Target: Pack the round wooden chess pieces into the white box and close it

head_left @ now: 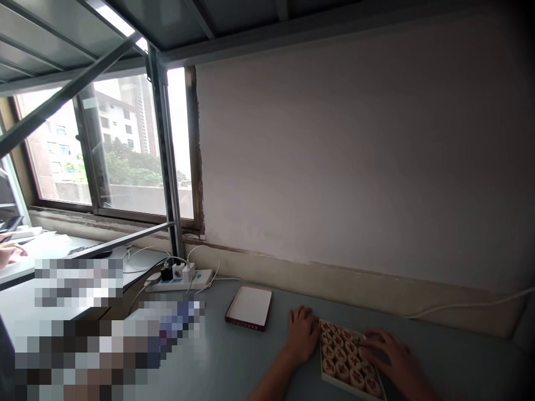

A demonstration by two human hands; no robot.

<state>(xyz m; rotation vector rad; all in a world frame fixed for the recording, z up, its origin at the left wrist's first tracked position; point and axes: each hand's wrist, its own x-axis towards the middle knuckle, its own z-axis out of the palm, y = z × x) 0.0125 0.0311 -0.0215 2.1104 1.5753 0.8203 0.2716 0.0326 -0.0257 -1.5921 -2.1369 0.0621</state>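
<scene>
A shallow box [330, 377] full of round wooden Chinese chess pieces [340, 355] with red characters lies on the desk at lower right. The pieces sit in rows. My left hand [302, 335] rests on the desk against the box's left side, its fingers stretched forward and apart. Over the box's right edge reaches my right hand [390, 353], with fingers and thumb apart and their tips at the rightmost pieces. I cannot see a piece clear of the box in it. The dark red box lid [249, 307], white inside, lies to the left of my left hand.
A white power strip [204, 278] with chargers and cables stands by the wall [355, 167]. A grey metal bunk frame [165, 139] rises at left before a window. A blurred patch covers the desk's left part. Another person's hand [10, 253] shows at far left.
</scene>
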